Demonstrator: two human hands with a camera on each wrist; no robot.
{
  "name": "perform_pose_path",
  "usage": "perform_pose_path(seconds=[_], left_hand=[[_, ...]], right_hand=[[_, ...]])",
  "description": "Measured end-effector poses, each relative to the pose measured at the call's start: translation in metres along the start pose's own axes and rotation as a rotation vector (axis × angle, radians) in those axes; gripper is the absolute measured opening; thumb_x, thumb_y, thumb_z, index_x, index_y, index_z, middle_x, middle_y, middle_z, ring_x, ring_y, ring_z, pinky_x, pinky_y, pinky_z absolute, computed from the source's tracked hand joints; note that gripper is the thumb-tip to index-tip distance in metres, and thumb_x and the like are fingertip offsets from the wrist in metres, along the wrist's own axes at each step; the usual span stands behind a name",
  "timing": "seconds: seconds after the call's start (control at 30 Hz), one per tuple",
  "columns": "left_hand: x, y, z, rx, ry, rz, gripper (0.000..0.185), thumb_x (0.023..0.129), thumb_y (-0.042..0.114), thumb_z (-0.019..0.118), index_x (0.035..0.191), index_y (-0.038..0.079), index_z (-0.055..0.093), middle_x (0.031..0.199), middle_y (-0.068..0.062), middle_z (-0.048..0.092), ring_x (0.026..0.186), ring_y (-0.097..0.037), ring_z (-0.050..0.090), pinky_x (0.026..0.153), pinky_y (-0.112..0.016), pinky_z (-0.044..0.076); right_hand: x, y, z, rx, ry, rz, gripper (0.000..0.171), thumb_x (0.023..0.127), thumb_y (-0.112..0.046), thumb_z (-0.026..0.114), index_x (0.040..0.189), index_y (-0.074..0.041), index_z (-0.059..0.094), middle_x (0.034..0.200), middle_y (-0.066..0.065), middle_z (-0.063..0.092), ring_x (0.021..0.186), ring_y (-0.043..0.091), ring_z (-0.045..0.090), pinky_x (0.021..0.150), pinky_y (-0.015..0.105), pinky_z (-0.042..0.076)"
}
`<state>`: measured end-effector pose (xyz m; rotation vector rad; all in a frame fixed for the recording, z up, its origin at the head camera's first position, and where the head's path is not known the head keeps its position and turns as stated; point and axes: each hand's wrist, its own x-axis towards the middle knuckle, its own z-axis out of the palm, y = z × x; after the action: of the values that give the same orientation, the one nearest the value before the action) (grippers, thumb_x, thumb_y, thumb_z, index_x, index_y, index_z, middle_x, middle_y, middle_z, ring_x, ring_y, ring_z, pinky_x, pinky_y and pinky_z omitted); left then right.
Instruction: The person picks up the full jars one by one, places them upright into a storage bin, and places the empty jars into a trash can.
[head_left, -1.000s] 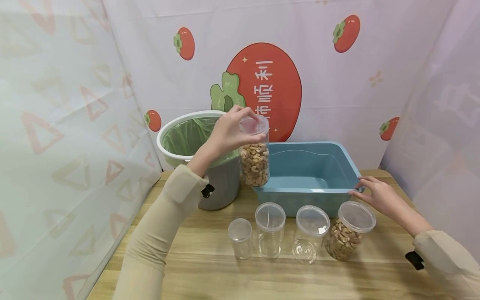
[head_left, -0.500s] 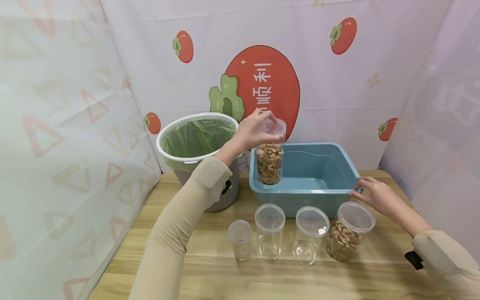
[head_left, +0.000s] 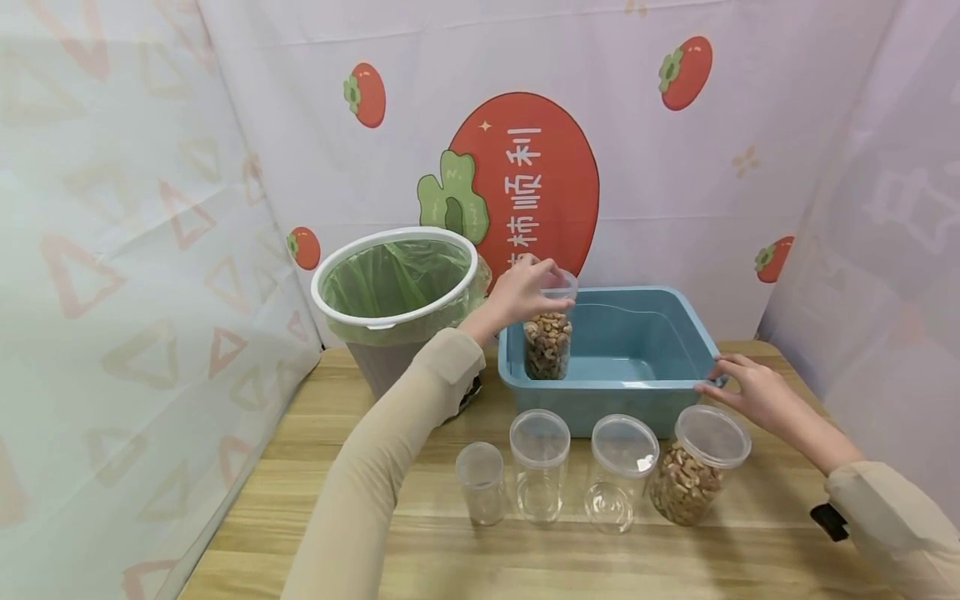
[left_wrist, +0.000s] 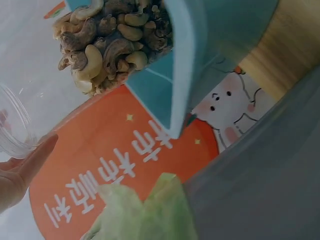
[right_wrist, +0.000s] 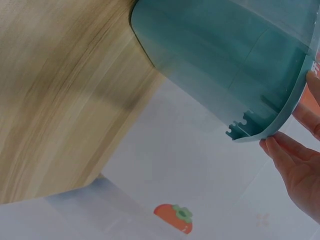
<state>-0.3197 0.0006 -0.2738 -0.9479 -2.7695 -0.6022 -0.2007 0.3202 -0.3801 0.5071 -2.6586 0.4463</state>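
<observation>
My left hand (head_left: pixel 521 292) grips the lidded top of a clear jar of cashews (head_left: pixel 548 346), thumb on one side and fingers on the other. The jar stands upright, its lower part inside the left end of a blue plastic basin (head_left: pixel 607 385). In the left wrist view the nuts (left_wrist: pixel 110 47) show beside the basin's rim, with the clear lid (left_wrist: pixel 15 125) near the fingers. My right hand (head_left: pixel 757 396) pinches the basin's rim at its front right corner. In the right wrist view, fingertips (right_wrist: pixel 272 142) hold the basin's edge (right_wrist: pixel 287 117).
Along the front of the basin stand three empty clear lidded jars, a small one (head_left: pixel 481 483), a taller one (head_left: pixel 540 467) and a wider one (head_left: pixel 622 471). A second jar of nuts (head_left: pixel 686 483) is at their right. A trash bin (head_left: pixel 390 321) with a green liner stands left.
My left hand has carried the cashew jar rightward from beside the trash bin and down into the left end of the basin. The right hand has stayed on the rim.
</observation>
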Motion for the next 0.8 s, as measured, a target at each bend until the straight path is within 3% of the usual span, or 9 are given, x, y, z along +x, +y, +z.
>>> perform_pose_path(seconds=[0.27,0.43,0.8], left_hand=[[-0.004,-0.01,0.026,-0.036,-0.068,-0.048,0.046,0.077,0.045,0.063,0.114,0.019,0.053,0.108,-0.007,0.046,0.091,-0.016,0.046,0.072,-0.031,0.044],[-0.007,-0.017,0.039,-0.03,-0.111,-0.039,0.049,0.078,0.045,0.062,0.118,0.019,0.051,0.111,-0.008,0.045,0.094,-0.018,0.045,0.076,-0.033,0.044],[-0.013,-0.024,0.056,-0.07,-0.2,-0.044,0.049,0.079,0.041,0.062,0.12,0.015,0.051,0.117,-0.011,0.042,0.097,-0.019,0.045,0.075,-0.03,0.045]], right_hand=[[-0.001,-0.001,0.0,0.005,0.004,0.01,0.024,0.073,-0.021,0.07,0.081,0.001,0.064,0.104,0.033,0.051,0.077,0.043,0.056,0.06,0.047,0.047],[-0.002,-0.001,0.0,0.005,0.013,0.0,0.026,0.073,-0.02,0.071,0.082,0.003,0.063,0.102,0.033,0.051,0.076,0.042,0.057,0.059,0.047,0.047],[-0.001,0.0,0.001,0.003,0.016,-0.011,0.025,0.073,-0.02,0.071,0.082,0.002,0.062,0.101,0.032,0.052,0.073,0.04,0.057,0.058,0.046,0.047]])
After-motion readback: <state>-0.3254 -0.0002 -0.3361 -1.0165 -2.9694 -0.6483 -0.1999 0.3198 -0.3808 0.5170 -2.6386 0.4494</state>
